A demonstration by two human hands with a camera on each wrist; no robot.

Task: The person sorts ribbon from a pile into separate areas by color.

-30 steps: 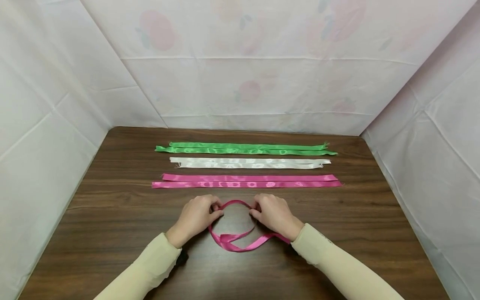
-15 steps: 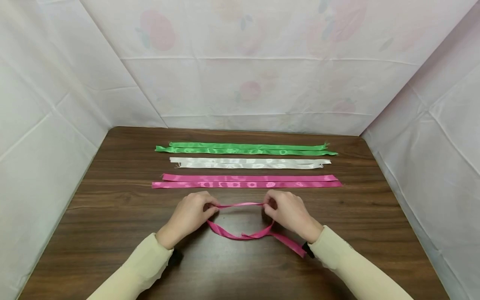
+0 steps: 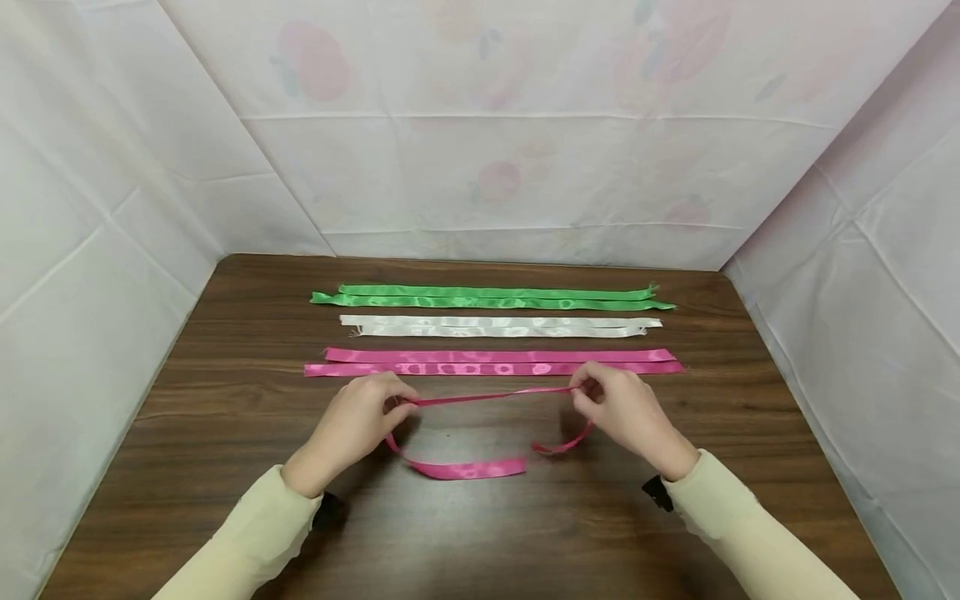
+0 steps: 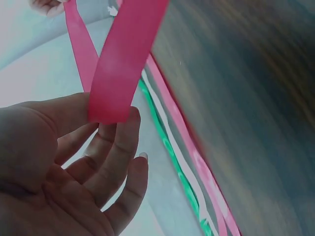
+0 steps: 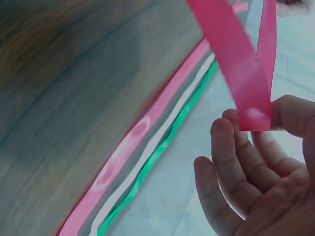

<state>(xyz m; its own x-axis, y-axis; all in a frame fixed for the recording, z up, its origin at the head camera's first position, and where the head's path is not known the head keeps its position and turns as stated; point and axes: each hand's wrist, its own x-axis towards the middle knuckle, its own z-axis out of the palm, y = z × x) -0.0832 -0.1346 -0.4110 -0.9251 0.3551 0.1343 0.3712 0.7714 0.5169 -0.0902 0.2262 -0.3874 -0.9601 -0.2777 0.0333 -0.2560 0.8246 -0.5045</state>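
Observation:
A pink satin ribbon (image 3: pixel 471 471) is stretched between my two hands, its upper span drawn nearly straight just in front of the laid-out ribbons. My left hand (image 3: pixel 358 425) pinches it between thumb and fingers, and my right hand (image 3: pixel 624 417) pinches it farther right. Below each hand a loose tail curves toward the middle; the left tail is longer and flatter, and a gap separates the two ends. In the left wrist view the ribbon (image 4: pixel 125 64) passes over the thumb tip and fingers. The right wrist view shows the ribbon (image 5: pixel 236 59) folded at the fingertips.
Beyond my hands, two pink ribbons (image 3: pixel 450 357) lie side by side across the brown wooden table (image 3: pixel 480 542). Behind them are two white ribbons (image 3: pixel 495 322), then two green ribbons (image 3: pixel 487 292). A pale printed cloth (image 3: pixel 480 167) surrounds the table's back and sides.
Both hands have moved apart, the right one farther and slightly away from me. The ribbon's curved upper part has straightened, and its overlapping tails have separated.

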